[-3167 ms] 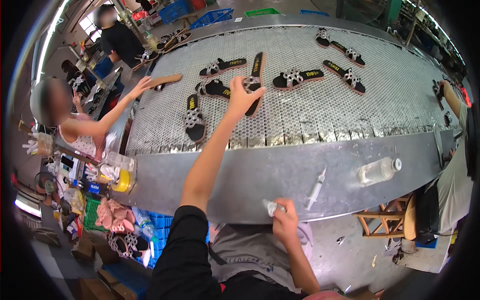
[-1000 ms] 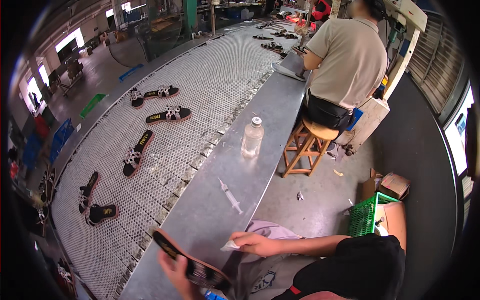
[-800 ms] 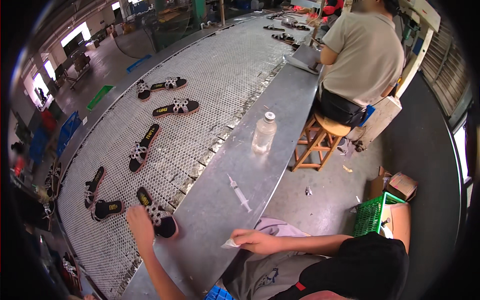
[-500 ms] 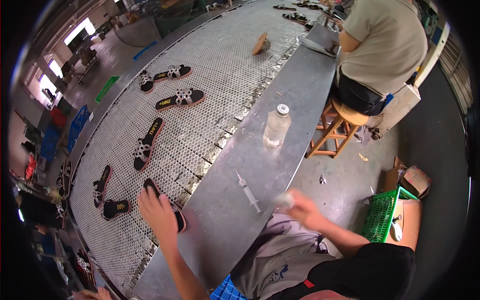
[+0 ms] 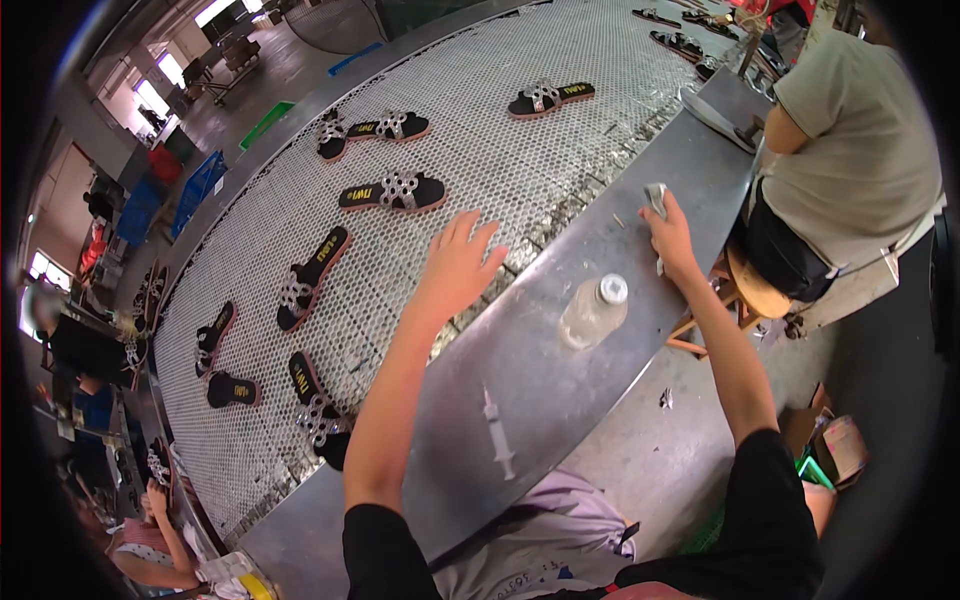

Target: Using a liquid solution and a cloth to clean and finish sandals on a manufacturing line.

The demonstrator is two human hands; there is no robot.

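My left hand [image 5: 462,268] hovers with fingers spread over the edge of the white mesh belt [image 5: 480,150], holding nothing. The closest sandal to it is black with silvery ring straps [image 5: 400,193], lying on the mesh. My right hand [image 5: 674,238] is closed on a small crumpled greyish-white cloth [image 5: 656,197], above the far part of the metal ledge [image 5: 440,500]. Between my arms a clear bottle [image 5: 592,318] with a white cap stands on the ledge. Nearer to me lies a syringe [image 5: 497,435]. Another black sandal [image 5: 313,400] rests beside my left forearm.
Several more sandals [image 5: 312,280] lie scattered over the belt, one farther off [image 5: 548,98]. At the right a person in a beige shirt [image 5: 860,150] sits on a wooden stool [image 5: 757,285] against the ledge. Cardboard boxes [image 5: 845,450] stand on the floor.
Both hands have moved forward, the left away from the near sandal, the right from above my lap with the cloth. The far sandal, tipped up before, now lies flat. My view has shifted.
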